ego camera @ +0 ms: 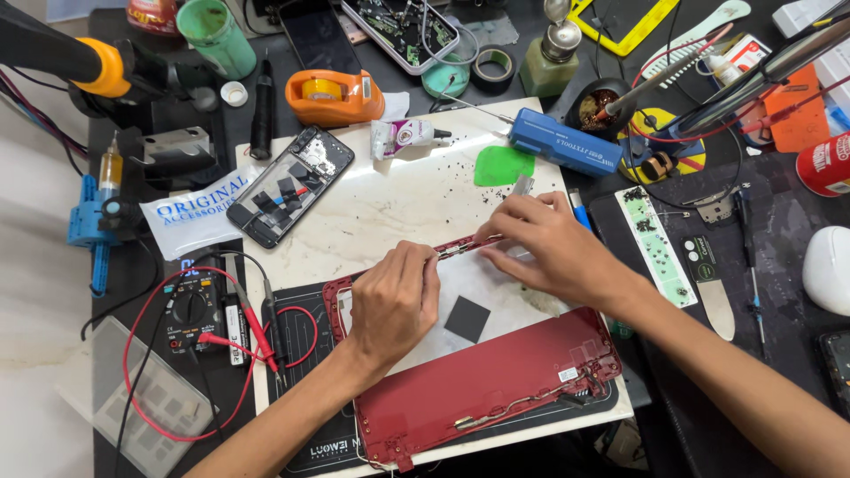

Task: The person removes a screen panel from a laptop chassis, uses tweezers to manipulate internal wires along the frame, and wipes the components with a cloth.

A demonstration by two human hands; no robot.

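A red device shell (496,385) with a pale inner panel and a small black square (467,319) lies on a white slab (398,199). My left hand (394,301) pinches the shell's far red edge near its middle. Just to the right of it, my right hand (549,248) presses its fingertips on the same edge, which looks slightly lifted. Whether either hand holds a small tool is hidden by the fingers.
An opened phone (290,186) lies at the slab's upper left by an orange tape dispenser (335,96) and a glue tube (403,135). A blue tool (567,142) and green pick (503,165) sit behind my right hand. A multimeter (193,310) with red leads lies left.
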